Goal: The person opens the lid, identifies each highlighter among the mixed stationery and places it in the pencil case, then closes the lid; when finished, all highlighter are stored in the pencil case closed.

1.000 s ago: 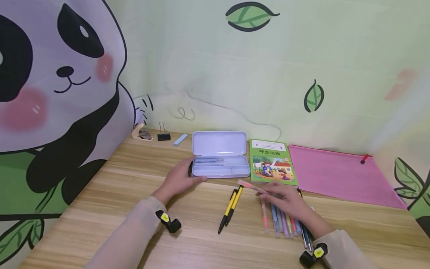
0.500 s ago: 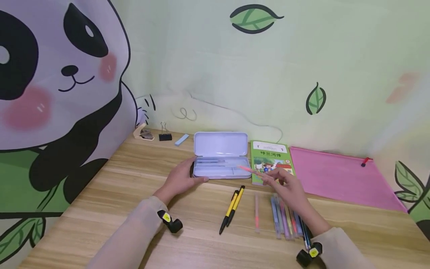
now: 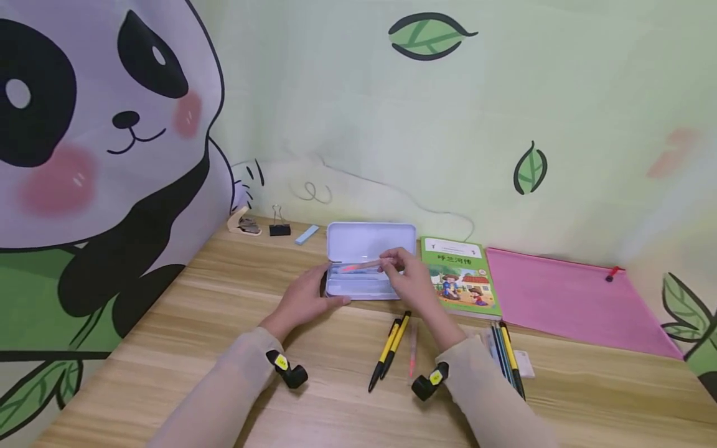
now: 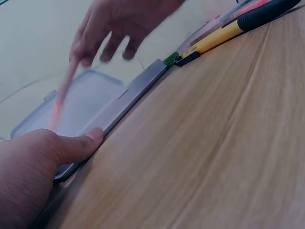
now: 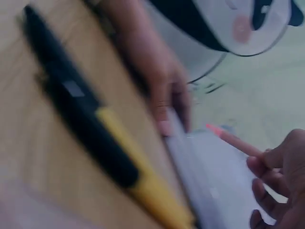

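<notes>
An open lilac pencil case point(image 3: 370, 246) lies on the wooden desk point(image 3: 235, 323). My left hand point(image 3: 305, 298) grips its left end point(image 4: 66, 169), thumb along the front edge. My right hand point(image 3: 411, 277) pinches a pink pen point(image 3: 361, 266) and holds it level over the case's tray; the pen point(image 4: 62, 95) point(image 5: 233, 139) slants down from the fingertips. Two yellow-and-black pens point(image 3: 389, 348) and another pink pen point(image 3: 412, 351) lie in front of the case. More pens point(image 3: 506, 354) lie to the right, partly hidden by my right sleeve.
A green picture book point(image 3: 459, 274) and a pink zip pouch point(image 3: 566, 298) lie right of the case. A stapler point(image 3: 242, 223), a black binder clip point(image 3: 279, 225) and a blue eraser point(image 3: 306, 234) sit by the back wall. A white eraser point(image 3: 525, 364) lies beside the pens.
My right hand has carried the pink pen from the pens at the right, leftward and away, to above the case's tray. The left hand has stayed on the case.
</notes>
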